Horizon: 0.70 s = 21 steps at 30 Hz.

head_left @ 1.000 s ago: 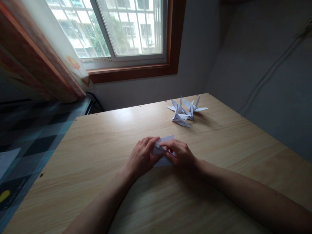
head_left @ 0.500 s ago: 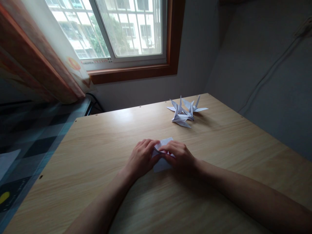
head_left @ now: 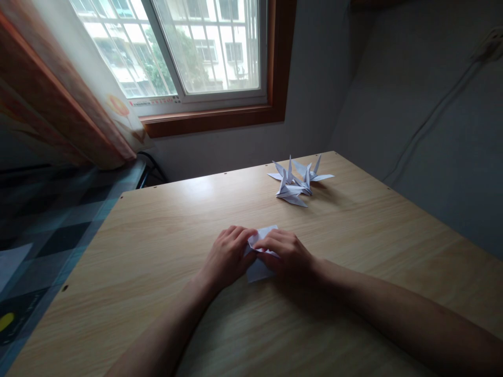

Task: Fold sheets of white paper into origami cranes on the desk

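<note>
A small sheet of white paper (head_left: 260, 270), partly folded, lies on the wooden tabletop (head_left: 165, 235) between my hands. My left hand (head_left: 231, 255) grips its left side, thumb underneath the raised fold and fingers curled over the top. From the other side my right hand (head_left: 288, 254) pinches the same fold, its fingertips almost meeting the left thumb. Much of the crease is covered by my fingers. Beyond the hands, several folded white paper cranes (head_left: 291, 189) stand clustered near the far right of the table, apart from the sheet.
To the left is a lower surface under a dark checked cloth (head_left: 70, 235), with a white sheet (head_left: 13, 264) on it. A window (head_left: 212, 47) and an orange patterned curtain (head_left: 78, 94) are at the back. A cable (head_left: 428, 120) runs down the right wall.
My right fingers have moved slightly left and down along the fold, which now looks flatter. The paper sits a touch lower in view; the cranes have stayed put.
</note>
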Motion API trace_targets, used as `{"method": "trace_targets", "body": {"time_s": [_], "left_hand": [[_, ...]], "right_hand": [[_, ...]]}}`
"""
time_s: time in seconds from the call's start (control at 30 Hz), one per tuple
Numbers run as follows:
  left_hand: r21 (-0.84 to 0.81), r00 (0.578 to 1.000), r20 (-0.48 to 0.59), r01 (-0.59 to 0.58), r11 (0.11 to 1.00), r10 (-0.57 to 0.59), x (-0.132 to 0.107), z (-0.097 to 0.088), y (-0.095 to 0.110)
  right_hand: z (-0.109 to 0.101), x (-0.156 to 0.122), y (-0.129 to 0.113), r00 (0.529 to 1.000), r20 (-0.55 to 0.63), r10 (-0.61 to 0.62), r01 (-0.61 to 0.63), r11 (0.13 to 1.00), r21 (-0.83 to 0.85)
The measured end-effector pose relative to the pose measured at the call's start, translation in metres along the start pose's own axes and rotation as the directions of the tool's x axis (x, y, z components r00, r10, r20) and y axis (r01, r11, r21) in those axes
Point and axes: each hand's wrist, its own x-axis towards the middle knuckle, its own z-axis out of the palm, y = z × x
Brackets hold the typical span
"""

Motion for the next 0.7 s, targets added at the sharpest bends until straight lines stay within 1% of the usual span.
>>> {"method": "trace_targets", "body": {"time_s": [0.5,0.7], "left_hand": [[-0.012,1.000,0.017,0.020,1.000,-0.020,0.0010,-0.0006,0.0011],[-0.014,0.999,0.020,0.027,1.000,-0.027,0.0003,-0.0004,0.0014]], "right_hand": [[0.0024,-0.0026,0.0026,0.999,0.039,0.002,-0.001,1.000,-0.019],[0.0028,-0.0019,0.0025,0.995,0.091,0.044,-0.041,0.999,-0.031]]}}
